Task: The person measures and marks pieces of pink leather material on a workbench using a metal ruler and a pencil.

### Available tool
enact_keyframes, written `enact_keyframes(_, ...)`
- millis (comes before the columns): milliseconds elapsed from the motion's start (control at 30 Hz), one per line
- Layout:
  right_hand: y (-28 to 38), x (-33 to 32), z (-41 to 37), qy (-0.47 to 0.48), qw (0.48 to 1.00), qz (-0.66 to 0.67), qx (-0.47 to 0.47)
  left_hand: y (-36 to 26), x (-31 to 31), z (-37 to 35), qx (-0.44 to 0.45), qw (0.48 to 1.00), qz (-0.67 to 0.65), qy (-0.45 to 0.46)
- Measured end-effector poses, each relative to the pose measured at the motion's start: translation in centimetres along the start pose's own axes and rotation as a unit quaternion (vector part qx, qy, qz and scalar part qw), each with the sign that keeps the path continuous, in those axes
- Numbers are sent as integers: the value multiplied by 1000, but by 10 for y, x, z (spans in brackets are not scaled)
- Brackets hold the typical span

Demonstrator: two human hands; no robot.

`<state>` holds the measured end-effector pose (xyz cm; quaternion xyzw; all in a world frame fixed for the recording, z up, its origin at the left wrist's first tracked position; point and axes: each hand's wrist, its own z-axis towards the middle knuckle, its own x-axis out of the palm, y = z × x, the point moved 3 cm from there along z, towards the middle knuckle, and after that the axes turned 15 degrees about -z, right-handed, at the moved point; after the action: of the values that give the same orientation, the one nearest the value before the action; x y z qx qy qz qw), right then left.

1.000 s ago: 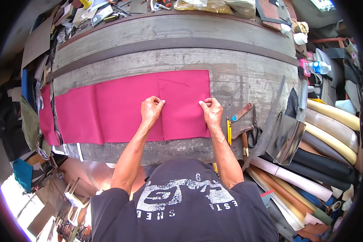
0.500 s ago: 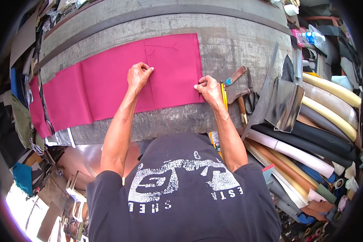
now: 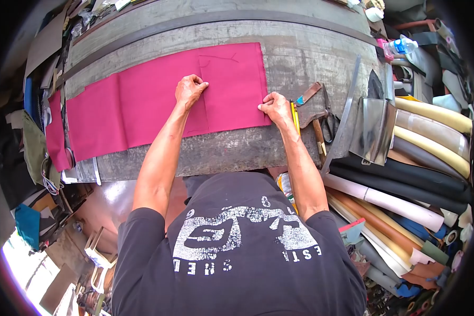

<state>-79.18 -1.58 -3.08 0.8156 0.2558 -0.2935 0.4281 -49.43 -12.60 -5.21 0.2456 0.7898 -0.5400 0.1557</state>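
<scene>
A long piece of magenta fabric (image 3: pixel 158 108) lies across the worktable, with a fold line on its left part and a straight line crossing its right part. My left hand (image 3: pixel 189 90) rests on it in a pinch, fingertips at that straight line. My right hand (image 3: pixel 276 109) grips the fabric's right edge between thumb and fingers. Close to the right hand lie a yellow pencil-like stick (image 3: pixel 295 118), a blade with a blue band (image 3: pixel 307 94), a hammer (image 3: pixel 318 131) and black-handled scissors (image 3: pixel 329 124).
The grey worktable (image 3: pixel 300 52) carries a long dark metal strip (image 3: pixel 216 17) along its far side. On the right stand a bent transparent sheet (image 3: pixel 374 131), a plastic bottle (image 3: pixel 404 46) and several material rolls (image 3: pixel 432 150). A smaller magenta piece (image 3: pixel 55 131) hangs at the left.
The view has shifted slightly, so the fabric and table appear a little farther right and higher. Both hands keep nearly the same places on the fabric.
</scene>
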Motion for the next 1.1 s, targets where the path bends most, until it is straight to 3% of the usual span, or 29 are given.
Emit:
enact_keyframes(267, -1, 3, -3, -37, 999, -19, -19, 0, 1, 1, 17, 1000, 21, -10)
enact_keyframes(400, -16, -27, -35, -171, 983, -28, -54, -2, -1, 0, 5, 1000, 18, -8)
enact_keyframes(500, -81, -68, -64, -291, 957, -4, -16, -4, -1, -2, 6, 1000, 15, -15)
enact_keyframes(567, -132, -102, -87, -382, 918, -101, 25, 0, 0, 0, 11, 1000, 16, -11)
enact_keyframes(733, -201, -130, -126, -331, 914, -169, 160, 3, 0, 3, 4, 1000, 28, -11)
enact_keyframes(800, -215, -124, -126, -293, 929, -136, 182, 0, 3, 2, 4, 1000, 27, -6)
enact_keyframes(933, -230, -118, -125, -331, 920, -158, 138, 6, 3, 5, 13, 1000, 22, -5)
enact_keyframes(1100, -234, -116, -119, -298, 925, -80, 220, 6, 3, 0, 34, 999, 1, -37)
